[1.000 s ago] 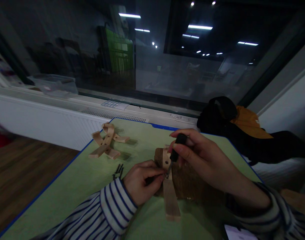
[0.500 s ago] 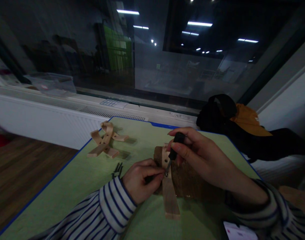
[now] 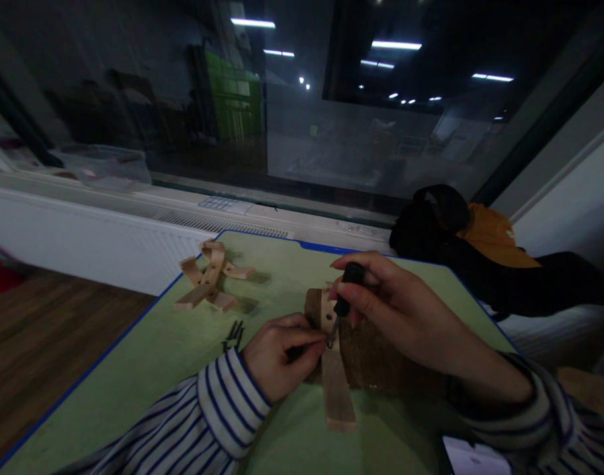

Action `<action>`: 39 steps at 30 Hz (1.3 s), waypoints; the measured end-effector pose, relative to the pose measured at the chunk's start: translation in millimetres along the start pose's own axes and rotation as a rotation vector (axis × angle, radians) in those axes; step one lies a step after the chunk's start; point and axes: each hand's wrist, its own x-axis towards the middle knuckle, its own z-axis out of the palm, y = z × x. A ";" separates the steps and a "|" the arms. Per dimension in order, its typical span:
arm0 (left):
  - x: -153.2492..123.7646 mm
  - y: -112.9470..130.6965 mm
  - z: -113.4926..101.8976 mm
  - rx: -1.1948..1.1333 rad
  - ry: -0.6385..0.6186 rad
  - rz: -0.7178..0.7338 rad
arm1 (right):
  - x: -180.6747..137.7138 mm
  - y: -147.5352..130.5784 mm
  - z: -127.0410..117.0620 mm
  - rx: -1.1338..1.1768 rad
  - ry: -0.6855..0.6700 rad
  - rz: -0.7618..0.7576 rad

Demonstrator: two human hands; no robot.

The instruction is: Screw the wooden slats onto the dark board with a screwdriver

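Note:
In my right hand is a black-handled screwdriver, tilted with its tip down at a hole in a pale wooden strip. My left hand pinches thumb and forefinger together beside that tip; a small screw seems to be there, but the fingers partly hide it. The strip lies across a brown wooden block and sticks out toward me. Another hole shows in the strip farther up. To the left of my left hand lie several dark screws.
A wooden piece with curved arms stands at the table's far left. A phone lies near my right sleeve. Past the far edge are a radiator and a window sill; dark and orange clothing is heaped at the right.
Both hands and the screwdriver stay almost in the same place. The phone's screen looks different and dimmer now.

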 end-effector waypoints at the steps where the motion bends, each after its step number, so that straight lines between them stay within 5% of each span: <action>1: 0.1 -0.1 0.0 0.000 0.001 -0.002 | -0.4 0.2 -0.1 0.000 0.000 0.000; 18: 8.8 14.0 -3.5 -0.084 0.280 -0.127 | -1.1 -0.7 -1.2 0.011 -0.025 -0.009; 29: 50.1 19.2 -7.5 -0.409 0.454 -0.306 | -1.1 -0.6 -4.1 0.044 -0.046 0.017; 39: 17.8 13.6 -8.0 -0.289 0.270 -0.138 | -3.3 -5.3 -3.0 0.021 -0.029 0.046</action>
